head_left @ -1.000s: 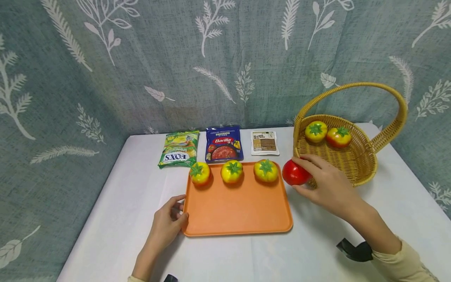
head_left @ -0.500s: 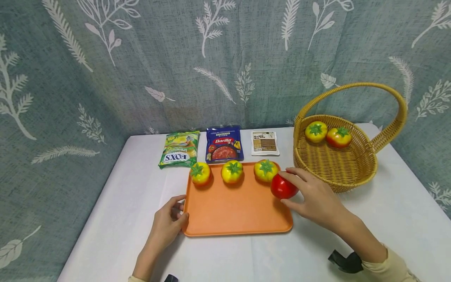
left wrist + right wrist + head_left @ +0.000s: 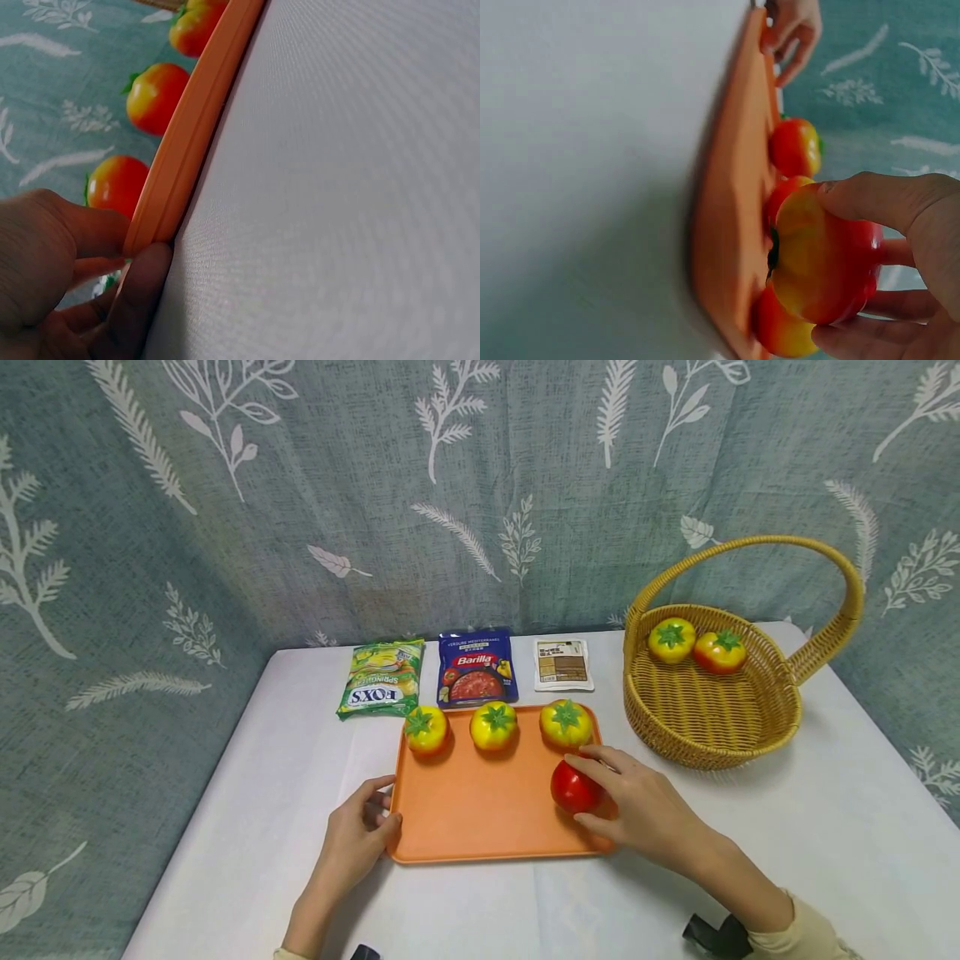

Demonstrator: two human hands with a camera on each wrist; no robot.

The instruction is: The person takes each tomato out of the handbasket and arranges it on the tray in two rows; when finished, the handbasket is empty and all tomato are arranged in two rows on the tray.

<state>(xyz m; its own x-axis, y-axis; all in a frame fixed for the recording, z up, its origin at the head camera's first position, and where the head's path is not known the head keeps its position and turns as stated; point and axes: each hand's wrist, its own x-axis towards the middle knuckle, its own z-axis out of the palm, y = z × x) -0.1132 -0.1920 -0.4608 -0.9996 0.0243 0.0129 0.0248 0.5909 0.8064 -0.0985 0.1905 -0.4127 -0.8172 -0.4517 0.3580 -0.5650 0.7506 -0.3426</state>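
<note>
We work on a white table (image 3: 255, 827) whose middle is taken by the orange tray (image 3: 480, 810). Our right hand (image 3: 637, 810) is much the nearer one to the red tomato (image 3: 572, 787): its fingers curl round the fruit from the right side, holding it low over the tray's right part, just in front of the rightmost of the three yellow tomatoes (image 3: 566, 723) lined along the far edge. The wrist view shows the fruit's stem end turned down toward the tray surface, close to it; whether it touches we cannot tell. Bare tray lies to the left and toward us. The wicker basket (image 3: 780, 727) stands well apart on the right. Our left hand (image 3: 360, 831) pinches the tray's left rim, thumb beneath.
</note>
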